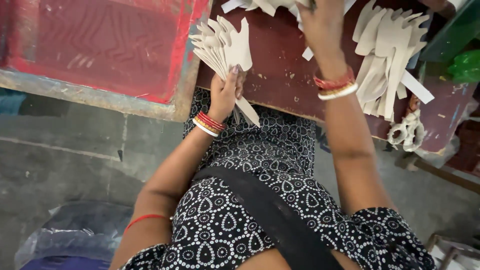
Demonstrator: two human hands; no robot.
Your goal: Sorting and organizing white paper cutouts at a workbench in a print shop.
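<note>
My left hand (226, 92) grips a fanned stack of cream cut-out pieces (226, 46) at the near edge of the dark red table (280, 65). My right hand (320, 22) reaches across the table to another heap of the same cream pieces (265, 5) at the top edge of view; its fingers are cut off by the frame. Red and white bangles sit on both wrists.
A larger pile of cream cut-outs (387, 55) lies at the table's right side. Scissors with wrapped handles (407, 132) rest near the right front edge. A red-framed board (100, 50) stands at left. A plastic bag (75, 235) lies on the grey floor.
</note>
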